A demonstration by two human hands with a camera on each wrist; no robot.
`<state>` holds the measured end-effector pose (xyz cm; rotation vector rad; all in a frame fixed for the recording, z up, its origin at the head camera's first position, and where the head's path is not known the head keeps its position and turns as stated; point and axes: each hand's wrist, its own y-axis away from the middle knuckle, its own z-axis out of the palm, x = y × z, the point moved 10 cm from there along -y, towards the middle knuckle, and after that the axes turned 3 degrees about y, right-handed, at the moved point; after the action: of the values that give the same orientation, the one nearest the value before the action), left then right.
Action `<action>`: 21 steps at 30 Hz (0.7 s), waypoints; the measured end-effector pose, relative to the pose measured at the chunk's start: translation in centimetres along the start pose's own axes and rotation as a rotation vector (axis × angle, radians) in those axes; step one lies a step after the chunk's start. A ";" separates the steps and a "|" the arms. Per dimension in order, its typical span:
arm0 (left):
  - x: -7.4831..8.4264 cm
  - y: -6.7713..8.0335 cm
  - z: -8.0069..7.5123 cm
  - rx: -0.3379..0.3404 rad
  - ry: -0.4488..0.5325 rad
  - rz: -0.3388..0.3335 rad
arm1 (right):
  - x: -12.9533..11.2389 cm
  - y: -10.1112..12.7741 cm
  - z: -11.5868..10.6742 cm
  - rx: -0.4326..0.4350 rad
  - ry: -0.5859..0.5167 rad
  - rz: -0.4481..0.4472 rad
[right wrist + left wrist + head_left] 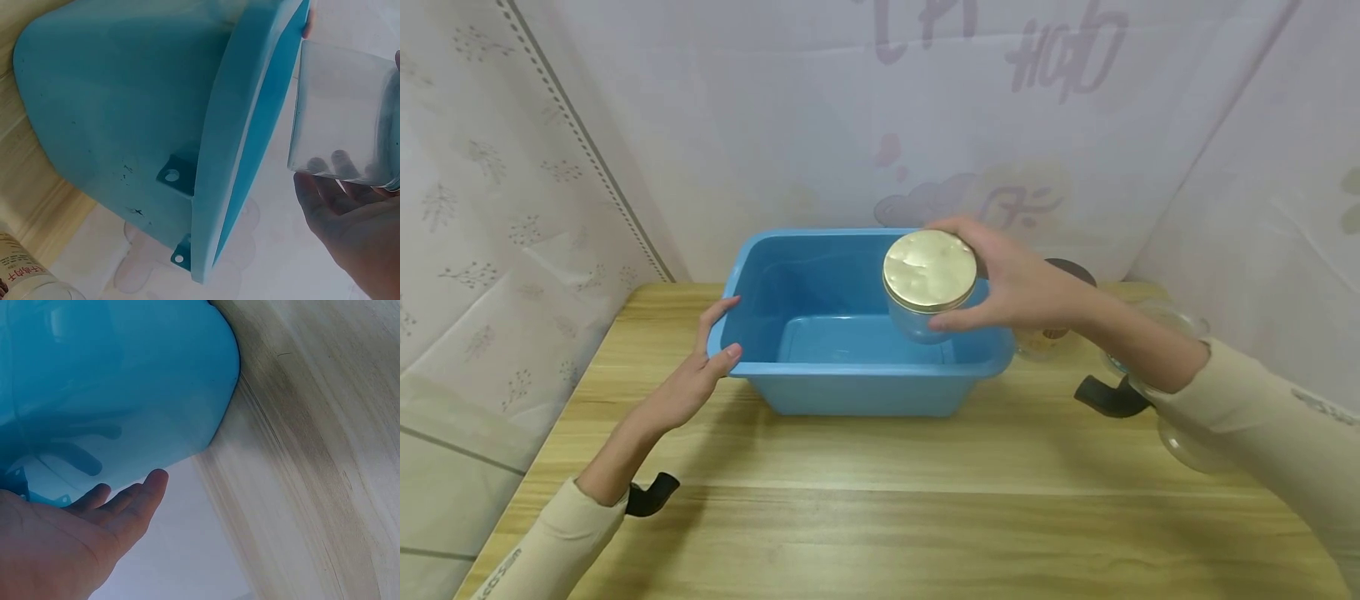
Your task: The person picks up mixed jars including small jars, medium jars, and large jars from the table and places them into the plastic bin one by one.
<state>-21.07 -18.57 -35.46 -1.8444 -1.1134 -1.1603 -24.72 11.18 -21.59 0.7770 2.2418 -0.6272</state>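
Observation:
My right hand (1022, 279) grips a clear jar with a gold lid (929, 271) above the right part of a blue plastic tub (857, 387). The jar's see-through body (340, 115) is over the tub's rim in the right wrist view, with fingers behind it. At the tub's left end, my left hand (696, 375) holds the rim, its thumb on the near side of the corner. The left wrist view has several fingers (134, 503) stretched along the outside wall under the rim.
Right of the tub stands a jar with a dark lid (1070, 268), partly behind my right arm. More clear containers (1165, 317) stand farther right, and another (1187, 450) is partly under the sleeve. A printed cloth (775, 125) hangs behind the wooden table (880, 517).

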 end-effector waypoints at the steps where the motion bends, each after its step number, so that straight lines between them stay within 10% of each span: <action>1: 0.0 0.0 0.0 0.001 0.002 0.003 | 0.0 -0.1 0.0 -0.002 0.002 0.007; 21: 0.1 0.3 0.2 -0.008 0.007 0.009 | -0.2 -3.8 2.2 -0.042 0.081 0.067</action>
<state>-20.72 -18.45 -35.46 -1.8478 -1.0967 -1.1667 -26.22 7.06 -22.10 0.8666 2.2842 -0.5230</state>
